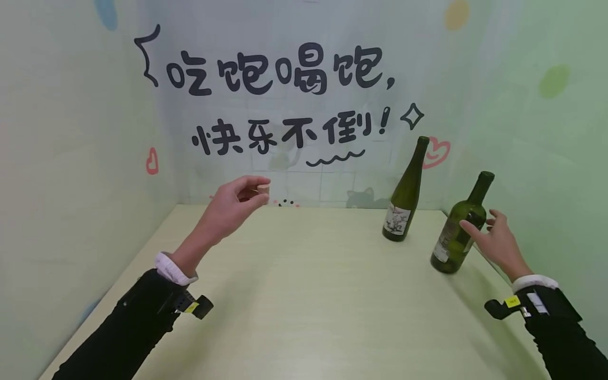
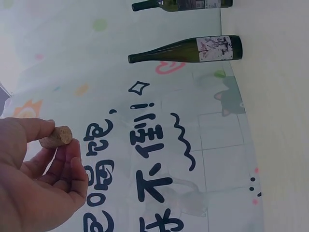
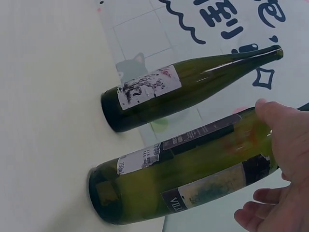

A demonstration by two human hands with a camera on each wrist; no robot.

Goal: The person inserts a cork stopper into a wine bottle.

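Raised above the table's left part, my left hand pinches a small cork between thumb and fingertips. In the left wrist view the cork is light brown and cylindrical, one end showing past the fingers. My right hand is at the right side of a broad-shouldered green wine bottle. Its thumb lies across the bottle's shoulder; in the right wrist view the other fingers stand apart from the glass. A slimmer green bottle with a pale label stands upright to the left of that one.
Both bottles stand on a pale wooden table, towards its right back. A printed wall with dark lettering rises behind it, with side walls at left and right. The broad bottle is close to the right edge.
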